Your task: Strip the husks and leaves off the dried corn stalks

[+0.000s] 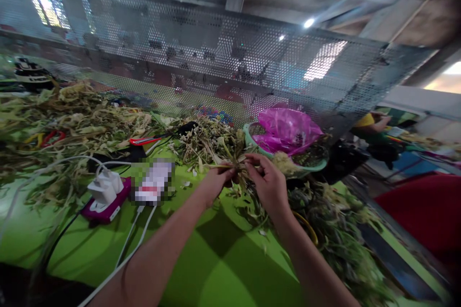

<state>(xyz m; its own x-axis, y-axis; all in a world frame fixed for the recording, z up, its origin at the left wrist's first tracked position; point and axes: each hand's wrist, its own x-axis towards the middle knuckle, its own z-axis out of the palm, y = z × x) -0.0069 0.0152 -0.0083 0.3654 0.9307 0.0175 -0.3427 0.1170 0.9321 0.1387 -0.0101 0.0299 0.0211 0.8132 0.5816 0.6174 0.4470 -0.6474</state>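
Over the green table (219, 268), my left hand (216, 183) and my right hand (267, 180) meet at a half-dried leafy plant (236, 157). Its thin leaves and stalks fan out between them. The fingers of my left hand are closed on its lower left side. On the other side, thumb and fingers of my right hand pinch it; exactly which part cannot be made out. Just behind lies a heap of withered plants (201, 141). Greener, longer plants (334, 225) are piled beside my right forearm.
A teal basket (320, 165) with a pink plastic bag (288, 129) stands behind my right hand. At left are a phone (154, 182) on white cables, a purple power strip (108, 206), a red-handled tool (144, 141) and more dried leaves (82, 120). A perforated panel (187, 53) rises behind.
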